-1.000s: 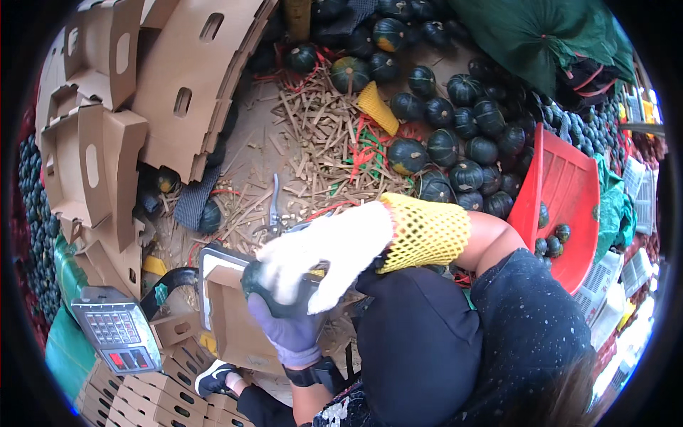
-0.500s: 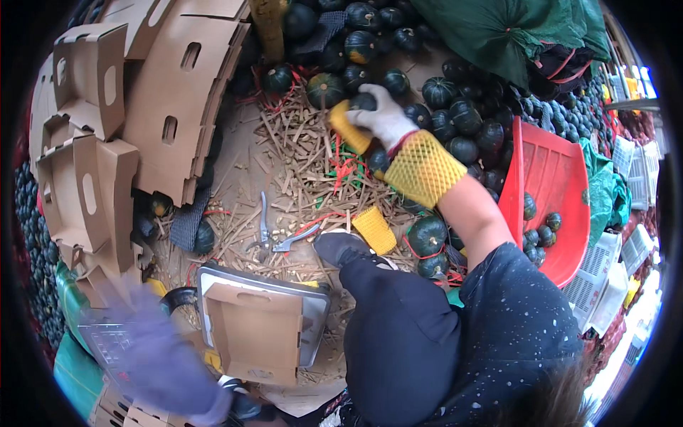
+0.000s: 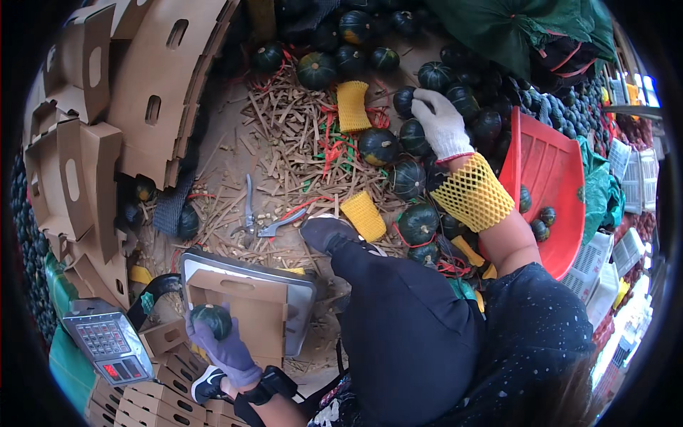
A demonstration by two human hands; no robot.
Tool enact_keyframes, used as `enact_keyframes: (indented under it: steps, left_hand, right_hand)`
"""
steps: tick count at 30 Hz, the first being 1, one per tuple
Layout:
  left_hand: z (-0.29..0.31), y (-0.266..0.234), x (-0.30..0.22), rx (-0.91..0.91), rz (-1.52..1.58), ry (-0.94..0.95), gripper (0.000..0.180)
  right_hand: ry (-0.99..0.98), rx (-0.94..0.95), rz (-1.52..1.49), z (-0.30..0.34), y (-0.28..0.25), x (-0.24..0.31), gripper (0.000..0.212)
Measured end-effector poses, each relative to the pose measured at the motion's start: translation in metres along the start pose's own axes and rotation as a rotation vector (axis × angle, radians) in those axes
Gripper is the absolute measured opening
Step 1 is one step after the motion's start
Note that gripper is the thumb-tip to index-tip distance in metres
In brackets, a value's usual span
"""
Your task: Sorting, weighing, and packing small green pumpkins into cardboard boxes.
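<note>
My left hand point(image 3: 226, 349), in a purple glove, grips a small dark green squash point(image 3: 211, 322) above the left side of an open cardboard box point(image 3: 249, 338). That box rests tilted on the grey tray of a scale point(image 3: 302, 313). My right hand point(image 3: 440, 122) wears a white glove with yellow foam netting point(image 3: 475, 193) round the wrist. Its fingers are bent against a small dark squash point(image 3: 403, 102) at the edge of the squash pile. Left of it, a yellow foam net sleeve point(image 3: 353, 107) sits among squashes; another foam sleeve point(image 3: 364, 215) is near my shoe.
Two pairs of pruning shears point(image 3: 283, 223) point(image 3: 248, 203) lie on cut stems point(image 3: 284, 135). Flattened cartons point(image 3: 153, 78) lean at left above the scale's display point(image 3: 110, 345). A red scoop-shaped bin point(image 3: 544, 178) holding a few squashes stands at right, beside white crates point(image 3: 605, 263).
My right hand has moved right, away from the yellow foam sleeve. My left hand, blurred before over the scale display, is now at the box with a squash in it. The view has shifted slightly.
</note>
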State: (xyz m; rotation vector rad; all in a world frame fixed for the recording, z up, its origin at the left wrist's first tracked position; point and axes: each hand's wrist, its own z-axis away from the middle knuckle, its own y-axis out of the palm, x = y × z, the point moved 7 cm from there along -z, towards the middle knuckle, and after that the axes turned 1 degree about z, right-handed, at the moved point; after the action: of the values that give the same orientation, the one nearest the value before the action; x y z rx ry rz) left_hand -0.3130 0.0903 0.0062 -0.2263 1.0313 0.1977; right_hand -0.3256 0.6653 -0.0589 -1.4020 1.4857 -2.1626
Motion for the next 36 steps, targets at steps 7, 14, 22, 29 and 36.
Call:
enact_keyframes:
  steps: [7, 14, 22, 29, 36]
  left_hand:
    - [-0.035, -0.018, 0.045, -0.162, -1.195, 0.636, 0.067]
    - [0.005, 0.035, 0.003, -0.065, -0.685, 0.518, 0.071]
    - [0.024, 0.033, 0.011, -0.009, -0.132, 0.044, 0.064]
    - [0.019, -0.047, 0.122, 0.187, -0.714, 0.204, 0.049]
    - [0.030, 0.045, 0.022, 0.001, -0.454, 0.403, 0.061]
  right_hand:
    - [-0.365, 0.583, 0.534, 0.051, 0.109, 0.015, 0.074]
    - [0.074, 0.810, -0.525, 0.057, 0.079, 0.111, 0.088]
    - [-0.370, 0.186, 0.251, 0.000, 0.052, 0.085, 0.041]
    - [0.103, 0.453, 0.187, -0.049, 0.084, -0.004, 0.077]
    - [-0.320, 1.149, -0.746, 0.081, 0.094, 0.200, 0.081]
